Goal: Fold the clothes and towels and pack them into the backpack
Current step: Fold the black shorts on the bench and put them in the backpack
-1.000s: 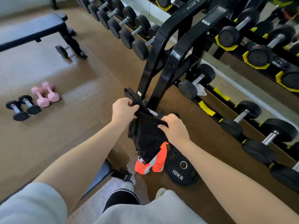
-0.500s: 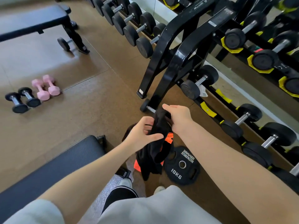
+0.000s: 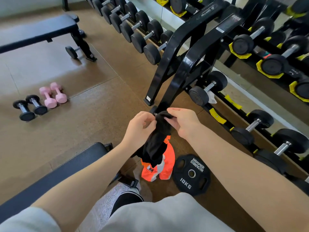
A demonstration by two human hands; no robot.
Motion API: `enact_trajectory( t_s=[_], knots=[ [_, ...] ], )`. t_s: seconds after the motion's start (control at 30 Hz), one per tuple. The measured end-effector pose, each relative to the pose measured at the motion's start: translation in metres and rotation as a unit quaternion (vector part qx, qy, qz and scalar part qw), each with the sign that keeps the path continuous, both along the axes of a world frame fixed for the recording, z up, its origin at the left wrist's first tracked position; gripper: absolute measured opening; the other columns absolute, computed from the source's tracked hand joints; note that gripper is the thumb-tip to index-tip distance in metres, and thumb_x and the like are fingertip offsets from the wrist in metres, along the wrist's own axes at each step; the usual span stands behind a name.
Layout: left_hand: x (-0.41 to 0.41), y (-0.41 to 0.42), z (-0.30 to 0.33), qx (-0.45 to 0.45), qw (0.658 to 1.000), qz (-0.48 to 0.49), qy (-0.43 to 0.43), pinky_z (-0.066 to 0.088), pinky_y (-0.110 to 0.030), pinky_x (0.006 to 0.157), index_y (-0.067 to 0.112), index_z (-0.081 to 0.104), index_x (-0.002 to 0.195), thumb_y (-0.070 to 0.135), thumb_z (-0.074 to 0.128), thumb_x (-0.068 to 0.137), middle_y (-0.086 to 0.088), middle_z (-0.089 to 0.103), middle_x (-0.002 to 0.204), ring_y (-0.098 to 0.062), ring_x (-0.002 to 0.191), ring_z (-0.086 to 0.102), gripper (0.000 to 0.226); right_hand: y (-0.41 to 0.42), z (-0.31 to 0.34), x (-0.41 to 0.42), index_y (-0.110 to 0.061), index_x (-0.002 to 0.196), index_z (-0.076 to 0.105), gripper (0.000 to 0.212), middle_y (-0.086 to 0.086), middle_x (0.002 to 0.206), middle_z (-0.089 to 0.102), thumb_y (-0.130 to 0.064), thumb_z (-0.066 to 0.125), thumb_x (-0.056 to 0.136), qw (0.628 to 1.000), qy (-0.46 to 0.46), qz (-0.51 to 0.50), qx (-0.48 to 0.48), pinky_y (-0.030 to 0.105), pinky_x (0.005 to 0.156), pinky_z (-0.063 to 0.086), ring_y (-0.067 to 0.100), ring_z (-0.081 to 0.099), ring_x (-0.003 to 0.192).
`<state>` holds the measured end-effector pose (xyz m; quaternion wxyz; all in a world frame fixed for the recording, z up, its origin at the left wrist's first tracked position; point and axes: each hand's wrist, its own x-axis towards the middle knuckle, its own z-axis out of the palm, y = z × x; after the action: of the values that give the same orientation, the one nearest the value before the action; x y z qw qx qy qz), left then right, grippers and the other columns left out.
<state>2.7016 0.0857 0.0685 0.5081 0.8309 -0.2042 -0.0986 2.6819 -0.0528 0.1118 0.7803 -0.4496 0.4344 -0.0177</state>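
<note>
A black garment (image 3: 156,143) with orange and white panels at its lower end (image 3: 164,166) hangs bunched in front of me, above the floor. My left hand (image 3: 139,127) pinches its top edge from the left. My right hand (image 3: 181,122) pinches the same top edge from the right, fingers curled over the fabric. The two hands are close together, almost touching. No backpack shows in this view.
A black 10 kg weight plate (image 3: 191,174) lies on the floor just right of the garment. A dumbbell rack (image 3: 182,52) stands ahead and to the right. I sit on a black bench (image 3: 58,174). Pink dumbbells (image 3: 53,94) and small black dumbbells (image 3: 30,107) lie left.
The garment was spread between my hands a second ago. My hands have come together at its top edge, and the cloth now hangs narrow and bunched below them.
</note>
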Motion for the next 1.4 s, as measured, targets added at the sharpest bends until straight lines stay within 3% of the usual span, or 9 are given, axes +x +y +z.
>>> enact_trajectory(
  t_s=[0.13,0.27,0.53,0.7,0.8,0.93,1.13,1.3,1.4],
  knots=[
    [0.01,0.008,0.015,-0.014,0.998,0.039,0.039,0.035,-0.002,0.058,0.016,0.047,0.088,0.013,0.045,0.094,0.009,0.048,0.072,-0.004,0.066,0.046,0.007,-0.011,0.006,-0.001,0.002,0.101,0.062,0.014,0.014,0.08,0.061,0.003,0.055,0.089,0.996,0.006,0.031,-0.08,0.019,0.058,0.053,0.017,0.061,0.065],
    [0.028,0.001,0.031,0.027,0.996,0.025,0.085,0.036,-0.011,0.055,0.018,0.048,0.097,0.021,0.039,0.097,0.01,0.049,0.076,-0.002,0.066,0.045,0.01,-0.013,-0.009,-0.007,-0.005,0.094,0.069,0.014,0.008,0.064,0.057,-0.008,0.056,0.089,0.927,0.064,0.205,-0.308,0.017,0.043,0.037,0.012,0.05,0.047],
    [0.051,-0.012,0.055,0.125,0.98,-0.152,-0.033,0.036,-0.009,0.062,0.016,0.051,0.096,0.021,0.04,0.097,0.005,0.055,0.088,-0.004,0.074,0.048,0.012,-0.013,-0.01,-0.019,0.0,0.095,0.066,0.029,0.013,0.091,0.063,-0.023,0.049,0.095,0.833,-0.015,0.196,-0.517,0.029,0.067,0.036,0.021,0.054,0.082],
    [0.057,-0.009,0.053,0.123,0.973,-0.19,-0.049,0.038,-0.011,0.067,0.021,0.054,0.095,0.021,0.046,0.095,0.003,0.061,0.094,-0.008,0.081,0.053,0.008,-0.004,0.01,-0.02,-0.015,0.118,0.059,0.031,-0.004,0.113,0.062,-0.021,0.064,0.087,0.83,-0.123,0.327,-0.436,0.016,0.09,0.042,0.009,0.057,0.105],
    [0.053,-0.002,0.052,0.098,0.977,-0.177,-0.06,0.039,-0.009,0.063,0.022,0.055,0.093,0.021,0.05,0.093,0.004,0.061,0.089,-0.003,0.075,0.052,0.005,0.0,0.006,-0.016,-0.011,0.115,0.059,0.031,0.001,0.111,0.064,-0.017,0.066,0.085,0.81,-0.115,0.332,-0.47,0.006,0.079,0.04,0.008,0.057,0.098],
    [0.047,0.008,0.04,0.049,0.991,-0.12,-0.02,0.041,-0.012,0.068,0.019,0.055,0.101,0.026,0.056,0.09,0.004,0.061,0.089,-0.004,0.077,0.055,0.013,0.011,0.003,-0.007,-0.009,0.1,0.063,0.016,-0.003,0.087,0.062,-0.015,0.065,0.085,0.794,-0.104,0.319,-0.506,0.02,0.07,0.043,0.009,0.056,0.077],
    [0.049,0.043,-0.002,0.126,0.973,-0.156,0.118,0.044,-0.023,0.076,0.022,0.058,0.11,0.028,0.066,0.083,0.007,0.064,0.098,-0.009,0.09,0.059,0.028,0.017,0.004,0.001,-0.019,0.089,0.062,0.016,-0.003,0.084,0.064,-0.004,0.056,0.089,0.902,-0.182,0.213,-0.33,0.017,0.076,0.049,0.006,0.061,0.08],
    [0.054,0.072,-0.019,0.148,0.972,-0.143,0.112,0.038,-0.017,0.066,0.032,0.054,0.084,0.017,0.064,0.084,0.014,0.06,0.081,0.003,0.074,0.055,0.018,0.003,0.006,0.004,-0.012,0.094,0.059,0.015,0.002,0.086,0.063,-0.002,0.047,0.094,0.931,-0.229,0.156,-0.238,0.022,0.077,0.052,0.012,0.062,0.083],
    [0.054,0.079,-0.02,0.145,0.979,-0.118,0.081,0.04,-0.018,0.074,0.03,0.048,0.103,0.016,0.063,0.085,0.01,0.063,0.096,-0.004,0.087,0.059,0.027,-0.011,0.002,0.009,-0.01,0.096,0.057,0.013,0.005,0.088,0.063,-0.004,0.045,0.096,0.932,-0.215,0.15,-0.249,0.028,0.08,0.05,0.019,0.06,0.087]
  ],
)
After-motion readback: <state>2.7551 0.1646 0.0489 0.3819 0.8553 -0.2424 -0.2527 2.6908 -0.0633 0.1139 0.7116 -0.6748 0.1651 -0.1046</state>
